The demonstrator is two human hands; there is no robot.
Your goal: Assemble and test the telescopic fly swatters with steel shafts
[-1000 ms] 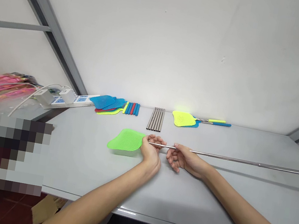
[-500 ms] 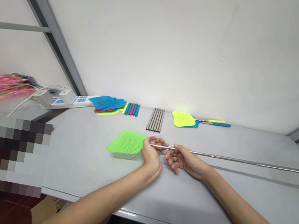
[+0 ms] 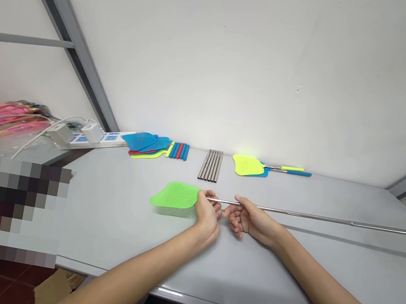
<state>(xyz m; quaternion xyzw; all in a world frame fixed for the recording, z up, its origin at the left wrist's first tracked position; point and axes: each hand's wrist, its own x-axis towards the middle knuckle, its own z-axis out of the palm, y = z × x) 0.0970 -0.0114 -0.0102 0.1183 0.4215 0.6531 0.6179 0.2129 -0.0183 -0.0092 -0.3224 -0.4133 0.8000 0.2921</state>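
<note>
A green fly swatter head sits just left of my left hand, which is closed around the place where the head meets the rod. From there a long, thin telescopic metal rod runs right, past the edge of the view. My right hand pinches this rod a short way along, thumb on top and the other fingers curled loosely below. Both hands hold the swatter a little above the grey table, where its shadow falls. The joint between head and rod is hidden by my left hand.
At the table's back lie blue, red and yellow swatter heads, several coloured grips, a row of metal tubes and swatters with yellow and blue heads. A power strip and bagged pink items are at left.
The green head has tilted slightly and shifted a little right with my left hand, whose fingers have curled in more. My right hand stays at nearly the same place on the rod.
</note>
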